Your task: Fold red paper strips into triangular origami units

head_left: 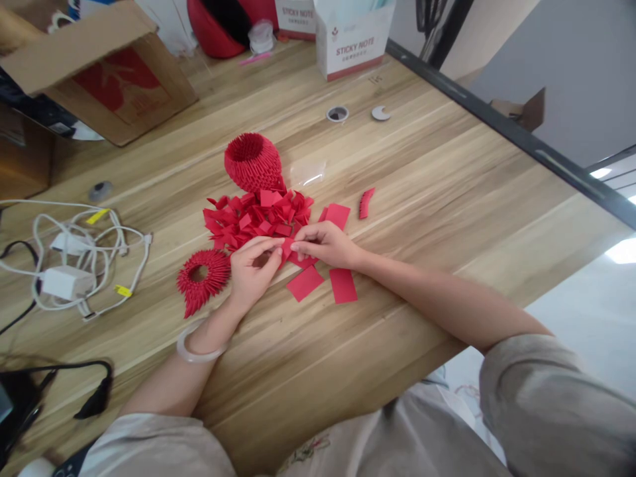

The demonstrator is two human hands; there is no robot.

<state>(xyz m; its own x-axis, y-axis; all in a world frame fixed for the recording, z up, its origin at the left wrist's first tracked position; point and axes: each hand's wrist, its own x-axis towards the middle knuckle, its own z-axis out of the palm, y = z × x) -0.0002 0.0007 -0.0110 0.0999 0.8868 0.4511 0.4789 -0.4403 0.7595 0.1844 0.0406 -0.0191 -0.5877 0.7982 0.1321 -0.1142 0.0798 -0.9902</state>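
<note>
Between my two hands is a small piece of red paper, pinched from both sides. My left hand grips its left side with thumb and fingertips; my right hand pinches the right side. Just beyond them lies a heap of folded red paper pieces. Flat red paper rectangles lie around and below my right hand. To the left of my left hand rests a ring of red folded paper with a pointed tail. Behind the heap stands a round red folded-paper vase, open at its top.
Tangled white cables with chargers lie at the left. An open cardboard box stands at the back left, a sticky note box at the back. A small curved red piece lies right of the heap. The table's dark edge runs along the right.
</note>
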